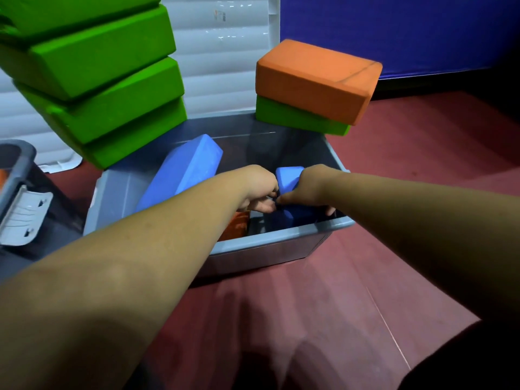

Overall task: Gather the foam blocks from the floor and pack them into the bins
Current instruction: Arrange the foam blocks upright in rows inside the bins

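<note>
Four green blocks (pixel 107 88) stacked, leaning over bin (pixel 270 243) far-left rim. Inside left: tilted blue block (pixel 183 170). Near-right, left grip (pixel 259 187) and right grip (pixel 306 190) both clasp second blue block (pixel 289 178); far-centre open. On far-right rim, orange block (pixel 315 80) atop fifth green block (pixel 295 116).

One wide-angle head-worn camera looks forward and down from close above the grey bin (pixel 281 237).

Dim light is leaving the bin (pixel 270 244) murky inside. Glare is streaking the white shutter (pixel 225 52). A heavy shadow is lying over the floor (pixel 323 305). Wide-angle distortion is bending the green blocks (pixel 107 80); the fingers (pixel 261 205) are blurring against the blue block (pixel 289 178).
</note>
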A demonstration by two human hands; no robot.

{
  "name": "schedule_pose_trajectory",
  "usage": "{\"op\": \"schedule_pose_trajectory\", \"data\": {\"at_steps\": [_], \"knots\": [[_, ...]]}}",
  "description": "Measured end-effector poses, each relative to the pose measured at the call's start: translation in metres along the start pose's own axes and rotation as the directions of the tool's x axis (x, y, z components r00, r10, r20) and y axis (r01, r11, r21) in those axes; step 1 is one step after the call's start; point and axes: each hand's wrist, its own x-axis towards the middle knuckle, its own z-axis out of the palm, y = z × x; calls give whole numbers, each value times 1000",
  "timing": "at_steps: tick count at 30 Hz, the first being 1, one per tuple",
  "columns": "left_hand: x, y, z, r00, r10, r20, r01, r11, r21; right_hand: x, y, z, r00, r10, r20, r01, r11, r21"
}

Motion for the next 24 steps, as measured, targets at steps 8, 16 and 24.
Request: {"op": "schedule_pose_trajectory", "data": {"at_steps": [8, 16, 24], "knots": [[-9, 9, -49, 966, 211, -149, -188, 970, 151, 13, -10, -6, 994, 10, -106, -9, 1000, 18], [-8, -10, -94, 908, 331, -257, -227, 904, 363, 57, -14, -10, 971, 61, -231, -31, 991, 132], [0, -26, -112, 911, 375, -174, -241, 823, 514, 87, -22, -2, 947, 148, -284, -102, 980, 172]]}}
